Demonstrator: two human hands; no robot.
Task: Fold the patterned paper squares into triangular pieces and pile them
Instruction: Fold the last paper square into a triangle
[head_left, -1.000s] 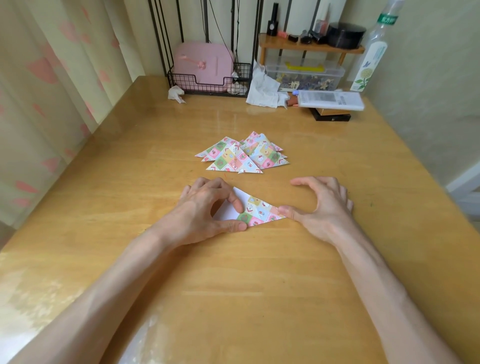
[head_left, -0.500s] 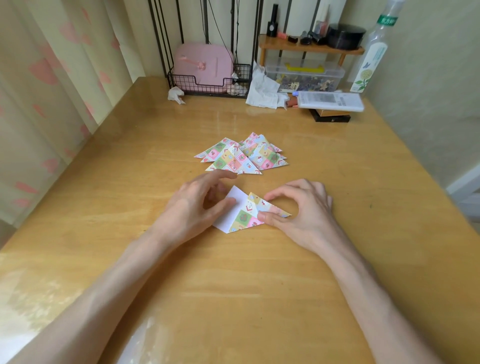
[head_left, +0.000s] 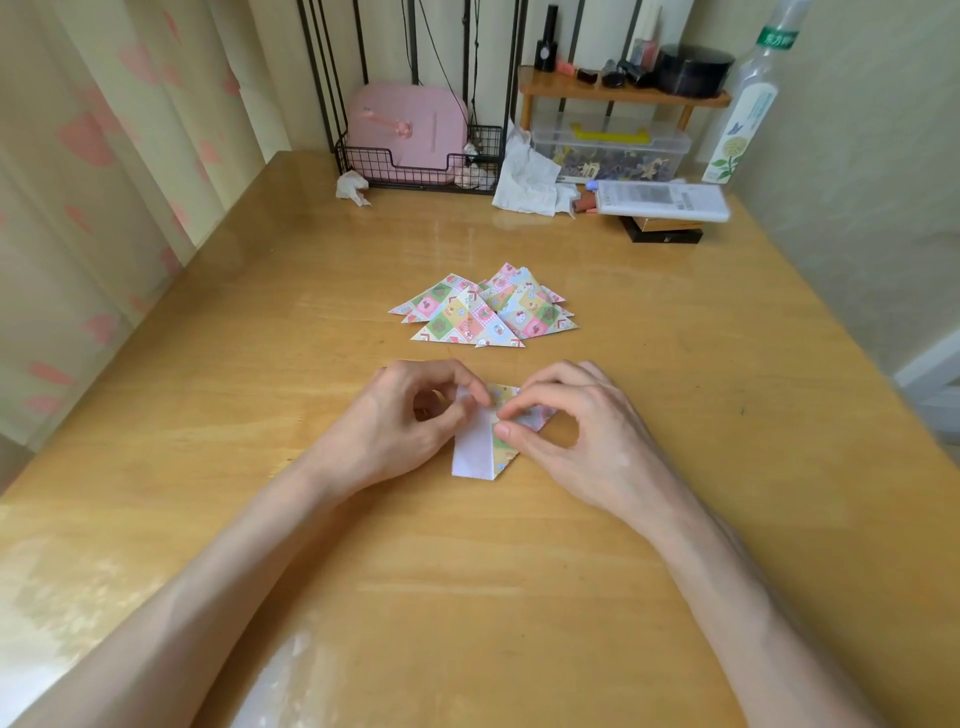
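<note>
The left hand (head_left: 400, 421) and right hand (head_left: 587, 431) both pinch the paper (head_left: 475, 447) with their fingers (head_left: 511, 431) on the bench (head_left: 467, 597). The pile (head_left: 483, 312) lies just behind. A basket (head_left: 363, 156) stands far back by the curtain (head_left: 104, 182).

One head-worn wide-angle view looks forward and down, close over the table (head_left: 467, 597).

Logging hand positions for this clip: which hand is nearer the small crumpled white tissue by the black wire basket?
Left. The crumpled white tissue lies well beyond the left hand, slightly to its left; the right hand is further right again.
</note>
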